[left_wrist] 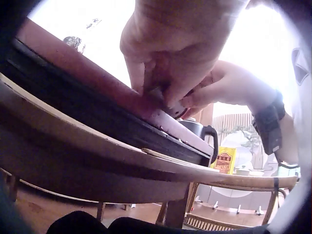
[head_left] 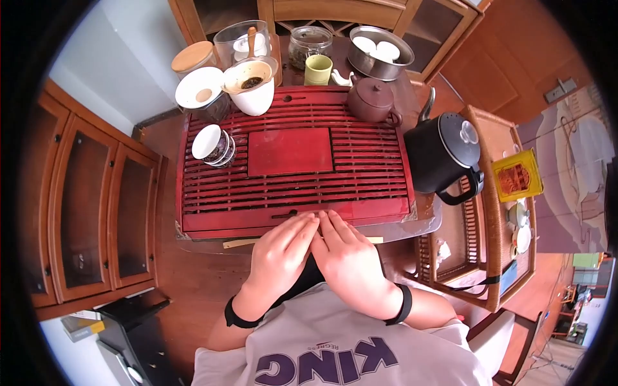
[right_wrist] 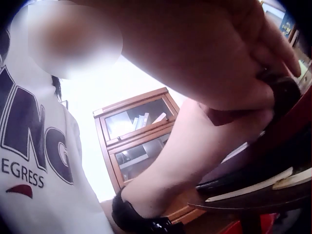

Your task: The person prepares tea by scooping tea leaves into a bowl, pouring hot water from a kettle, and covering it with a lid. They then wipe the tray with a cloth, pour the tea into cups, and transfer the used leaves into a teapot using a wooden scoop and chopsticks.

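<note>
My left hand [head_left: 278, 252] and right hand [head_left: 351, 260] meet at the front edge of the red slatted tea tray [head_left: 302, 220], backs up, fingertips almost together. Beneath them, mostly hidden from the head view, they hold a small dark rounded thing [right_wrist: 286, 91]; what it is I cannot tell. In the left wrist view the left fingers curl down around it, right over the tray's edge, and the right fingers come in from the other side. Patterned cups [head_left: 214, 147] stand stacked on the tray's left side.
A brown teapot [head_left: 373, 100] sits at the tray's back right, beside a black kettle [head_left: 450, 148]. A white filter cup [head_left: 252, 90], jars and a metal pot [head_left: 380, 55] line the back. A wicker shelf [head_left: 479, 257] with a yellow packet [head_left: 517, 176] stands right.
</note>
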A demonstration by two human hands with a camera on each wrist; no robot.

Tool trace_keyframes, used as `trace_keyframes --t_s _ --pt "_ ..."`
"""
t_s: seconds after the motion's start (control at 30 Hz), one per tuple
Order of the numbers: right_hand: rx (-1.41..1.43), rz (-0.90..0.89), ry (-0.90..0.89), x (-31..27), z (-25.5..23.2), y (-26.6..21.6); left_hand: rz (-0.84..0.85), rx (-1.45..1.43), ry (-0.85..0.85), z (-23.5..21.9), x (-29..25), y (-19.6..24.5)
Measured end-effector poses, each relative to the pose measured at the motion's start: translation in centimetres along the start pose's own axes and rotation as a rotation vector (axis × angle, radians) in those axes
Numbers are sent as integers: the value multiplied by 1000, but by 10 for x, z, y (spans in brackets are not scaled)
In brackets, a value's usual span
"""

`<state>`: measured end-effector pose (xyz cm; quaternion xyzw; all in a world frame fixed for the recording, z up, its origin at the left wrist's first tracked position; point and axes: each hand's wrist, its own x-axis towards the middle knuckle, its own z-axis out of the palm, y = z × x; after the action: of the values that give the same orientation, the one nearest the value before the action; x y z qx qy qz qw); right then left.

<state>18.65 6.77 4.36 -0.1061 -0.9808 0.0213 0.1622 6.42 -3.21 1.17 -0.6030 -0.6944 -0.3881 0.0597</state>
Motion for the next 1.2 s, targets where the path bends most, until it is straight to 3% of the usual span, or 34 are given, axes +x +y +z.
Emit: trace_keyframes --t_s 0.17,0.47,0.87,1.0,1.2 --pt "62 80 -17 1 -4 -12 25 15 -18 -12 -3 -1" --pt "211 100 196 47 38 -31 -119 126 75 -30 5 -36" --pt "318 118 312 70 35 -16 -128 194 156 -27 27 -40" --pt "274 126 311 69 57 -18 -220 214 4 -25 24 -44" --pt "248 141 263 59 57 -27 -179 197 -118 -39 20 -42"
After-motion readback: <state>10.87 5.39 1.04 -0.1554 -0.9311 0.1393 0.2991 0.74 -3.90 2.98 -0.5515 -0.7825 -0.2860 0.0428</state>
